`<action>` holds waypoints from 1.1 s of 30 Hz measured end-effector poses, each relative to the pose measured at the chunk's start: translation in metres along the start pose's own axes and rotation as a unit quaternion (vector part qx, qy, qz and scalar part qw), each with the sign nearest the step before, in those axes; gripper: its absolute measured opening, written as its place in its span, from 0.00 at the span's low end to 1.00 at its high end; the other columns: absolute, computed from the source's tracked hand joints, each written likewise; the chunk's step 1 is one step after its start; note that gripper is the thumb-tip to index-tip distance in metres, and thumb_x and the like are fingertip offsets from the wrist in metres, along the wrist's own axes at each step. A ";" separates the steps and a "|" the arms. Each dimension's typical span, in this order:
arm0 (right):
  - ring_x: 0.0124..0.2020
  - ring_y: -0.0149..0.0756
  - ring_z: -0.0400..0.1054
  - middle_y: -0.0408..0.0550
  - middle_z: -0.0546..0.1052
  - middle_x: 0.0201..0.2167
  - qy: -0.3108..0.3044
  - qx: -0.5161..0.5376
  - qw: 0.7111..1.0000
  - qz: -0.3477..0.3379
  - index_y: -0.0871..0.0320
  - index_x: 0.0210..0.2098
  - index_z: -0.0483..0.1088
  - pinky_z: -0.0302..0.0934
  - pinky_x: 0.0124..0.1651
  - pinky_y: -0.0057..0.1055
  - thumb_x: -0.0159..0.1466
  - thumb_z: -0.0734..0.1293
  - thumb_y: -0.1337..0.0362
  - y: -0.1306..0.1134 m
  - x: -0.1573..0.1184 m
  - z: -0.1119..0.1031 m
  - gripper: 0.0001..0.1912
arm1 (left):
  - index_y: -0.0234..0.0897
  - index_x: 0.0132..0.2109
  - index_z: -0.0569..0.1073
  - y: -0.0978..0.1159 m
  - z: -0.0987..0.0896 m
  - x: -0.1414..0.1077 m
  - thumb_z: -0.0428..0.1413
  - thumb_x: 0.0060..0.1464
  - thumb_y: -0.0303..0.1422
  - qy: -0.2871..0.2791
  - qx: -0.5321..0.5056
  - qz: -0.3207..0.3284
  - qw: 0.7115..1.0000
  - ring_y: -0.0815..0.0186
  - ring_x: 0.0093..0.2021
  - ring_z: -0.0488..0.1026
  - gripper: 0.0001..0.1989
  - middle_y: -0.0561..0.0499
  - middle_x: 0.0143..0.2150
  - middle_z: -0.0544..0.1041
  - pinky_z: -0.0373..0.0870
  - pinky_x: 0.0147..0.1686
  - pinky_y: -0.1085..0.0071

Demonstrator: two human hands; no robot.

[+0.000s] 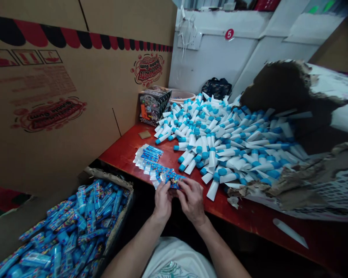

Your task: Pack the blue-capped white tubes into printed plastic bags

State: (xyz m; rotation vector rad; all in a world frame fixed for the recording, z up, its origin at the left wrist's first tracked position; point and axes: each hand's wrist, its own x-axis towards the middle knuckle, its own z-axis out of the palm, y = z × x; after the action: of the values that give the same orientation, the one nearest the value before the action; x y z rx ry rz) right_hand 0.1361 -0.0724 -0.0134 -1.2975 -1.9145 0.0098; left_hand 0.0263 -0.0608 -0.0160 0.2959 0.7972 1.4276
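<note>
Between my two hands, at the table's front edge, is a small blue printed plastic sleeve (173, 178). My left hand (162, 200) pinches its left side, fingers closed. On the right side, my right hand (193, 199) has thumb and fingers closed on the same sleeve. Whether anything is inside the sleeve is hidden. Just beyond my hands, a fanned row of flat blue sleeves with clear ends (150, 158) lies on the red table (118, 148). To the right of my hands spreads a large heap of white tubes with blue caps (211, 154).
At lower left stands an open carton (124, 181) full of blue printed tubes (87, 216). A torn box (319, 185) lies on its side at right, tubes spilling out. Large cartons (98, 85) wall the left. A loose white tube (290, 233) lies near the front edge.
</note>
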 end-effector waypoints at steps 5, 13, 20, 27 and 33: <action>0.53 0.44 0.62 0.55 0.69 0.51 -0.005 0.094 0.987 0.132 0.57 0.56 0.63 0.58 0.54 0.43 0.63 0.62 0.58 0.024 0.008 0.002 0.22 | 0.32 0.39 0.70 0.005 -0.002 0.005 0.58 0.51 0.37 -0.021 0.045 -0.012 0.999 0.67 0.22 0.72 0.12 0.50 0.27 0.77 0.66 0.25 0.71; 0.33 0.35 0.69 0.45 0.76 0.33 -0.123 0.421 0.828 0.348 0.57 0.38 0.72 0.63 0.37 0.30 0.57 0.66 0.50 0.034 0.030 0.013 0.18 | 0.34 0.42 0.74 0.011 -0.005 0.013 0.60 0.50 0.38 -0.033 0.110 0.000 0.993 0.69 0.24 0.70 0.15 0.51 0.30 0.76 0.64 0.22 0.74; 0.23 0.29 0.61 0.40 0.70 0.21 -0.140 0.408 0.829 0.356 0.59 0.26 0.68 0.57 0.28 0.27 0.53 0.67 0.51 0.036 0.033 0.026 0.16 | 0.31 0.39 0.74 0.015 -0.020 0.022 0.57 0.51 0.40 -0.055 0.227 -0.013 0.972 0.68 0.19 0.70 0.15 0.52 0.22 0.73 0.63 0.20 0.73; 0.34 0.36 0.63 0.45 0.71 0.29 -0.075 0.263 0.910 0.311 0.58 0.29 0.71 0.56 0.40 0.31 0.59 0.64 0.56 0.046 0.031 0.015 0.11 | 0.32 0.32 0.70 0.033 -0.022 0.020 0.61 0.46 0.42 0.023 0.163 0.027 0.986 0.67 0.19 0.71 0.16 0.51 0.20 0.73 0.63 0.21 0.74; 0.47 0.41 0.65 0.52 0.73 0.46 -0.086 0.027 0.985 0.144 0.55 0.49 0.70 0.55 0.49 0.37 0.65 0.59 0.59 0.032 0.030 -0.001 0.16 | 0.32 0.33 0.70 0.042 -0.017 0.015 0.62 0.45 0.39 0.012 0.105 0.011 0.994 0.67 0.20 0.71 0.15 0.50 0.23 0.74 0.62 0.20 0.74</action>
State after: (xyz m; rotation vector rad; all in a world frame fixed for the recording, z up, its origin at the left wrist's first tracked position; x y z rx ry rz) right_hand 0.1567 -0.0345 -0.0077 -1.5677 -1.8373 0.3285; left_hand -0.0178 -0.0449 -0.0061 0.4492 0.9688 1.3727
